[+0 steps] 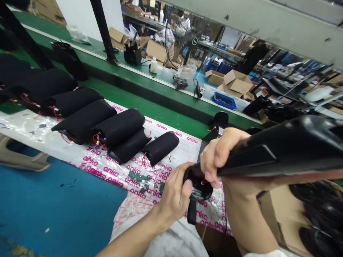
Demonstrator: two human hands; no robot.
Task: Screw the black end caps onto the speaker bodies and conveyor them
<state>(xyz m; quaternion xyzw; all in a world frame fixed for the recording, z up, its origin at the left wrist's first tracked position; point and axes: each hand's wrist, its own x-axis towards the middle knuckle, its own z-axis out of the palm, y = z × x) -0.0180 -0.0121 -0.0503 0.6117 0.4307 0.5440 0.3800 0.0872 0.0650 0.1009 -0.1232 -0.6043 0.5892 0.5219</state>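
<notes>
My left hand (pixel 175 192) is wrapped round the near end of a black hollow housing (pixel 200 189), its thumb at the rim. A short red wire shows inside the opening. Just right of it, my right hand (pixel 218 153) is closed round a long, glossy black plastic piece (pixel 284 148) that reaches close to the camera and past the right edge. The piece's exact kind is unclear, and it hides part of my right forearm. A black strap-like part (pixel 192 212) hangs below the housing.
Several black fabric-covered cylinders (pixel 119 126) with red wires lie in a row on the printed sheet (pixel 107 175) to the left. A fan (pixel 191 41), cardboard boxes (pixel 237 84) and a blue tray (pixel 225 100) stand beyond. Another box (pixel 278 214) with black parts is at lower right.
</notes>
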